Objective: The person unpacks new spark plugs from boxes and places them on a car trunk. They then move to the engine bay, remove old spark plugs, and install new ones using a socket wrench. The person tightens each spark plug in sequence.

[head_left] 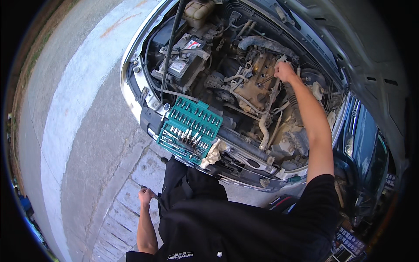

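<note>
My right hand [284, 71] reaches deep into an open engine bay, at the far right side of the tan engine cover [251, 92]. Its fingers are closed; what is in them is mostly hidden. A thin rod [266, 81] lies close beside it over the cover. Low on the left, my left hand [146, 197] hangs beside my leg, closed around a thin dark tool whose kind does not show. Between the hands, a teal socket set case [203, 105] lies opened on the car's front edge, filled with bits and sockets.
A ratchet [166, 109] rests at the case's left corner, and a pale crumpled cloth [212, 155] at its right. The battery [181, 61] sits at the bay's left behind a prop rod [168, 56]. Overhead at right is the raised hood [366, 48]; a blue car [362, 131] stands beyond.
</note>
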`<state>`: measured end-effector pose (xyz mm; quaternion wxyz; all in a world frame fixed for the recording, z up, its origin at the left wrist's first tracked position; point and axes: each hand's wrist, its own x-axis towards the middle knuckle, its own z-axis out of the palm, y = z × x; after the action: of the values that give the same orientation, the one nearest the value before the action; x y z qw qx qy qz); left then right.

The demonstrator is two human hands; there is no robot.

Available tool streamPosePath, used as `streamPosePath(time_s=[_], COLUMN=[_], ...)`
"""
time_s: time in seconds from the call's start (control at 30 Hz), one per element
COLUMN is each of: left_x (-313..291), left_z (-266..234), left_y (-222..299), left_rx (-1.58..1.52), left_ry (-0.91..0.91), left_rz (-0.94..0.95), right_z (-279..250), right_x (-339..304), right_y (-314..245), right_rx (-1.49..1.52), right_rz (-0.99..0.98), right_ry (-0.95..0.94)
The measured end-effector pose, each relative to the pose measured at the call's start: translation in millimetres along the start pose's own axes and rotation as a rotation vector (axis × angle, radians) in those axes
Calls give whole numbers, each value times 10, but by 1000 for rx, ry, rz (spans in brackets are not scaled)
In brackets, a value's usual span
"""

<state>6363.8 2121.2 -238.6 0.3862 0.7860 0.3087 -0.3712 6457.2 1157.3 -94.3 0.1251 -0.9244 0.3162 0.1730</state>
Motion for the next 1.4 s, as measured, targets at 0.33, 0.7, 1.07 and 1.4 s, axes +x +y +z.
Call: streamPosePath(time_s=[0.33, 0.7, 1.07, 1.4], left_x=[-48, 6, -107, -159], left_z=[303, 266, 253, 199], left_y=[434, 442, 571, 524], left_rx=[-6, -19, -3, -38], left_ry=[-24, -12, 8, 23], left_rz=[126, 94, 127, 99], right_z=[588, 485, 538, 587], right_x=[-177, -70, -14, 21], right_y=[-55, -161, -92, -128], right_rx=[63, 52, 31, -24], right_rz=[111, 42, 151, 183], right_ry=[72, 0, 94, -1])
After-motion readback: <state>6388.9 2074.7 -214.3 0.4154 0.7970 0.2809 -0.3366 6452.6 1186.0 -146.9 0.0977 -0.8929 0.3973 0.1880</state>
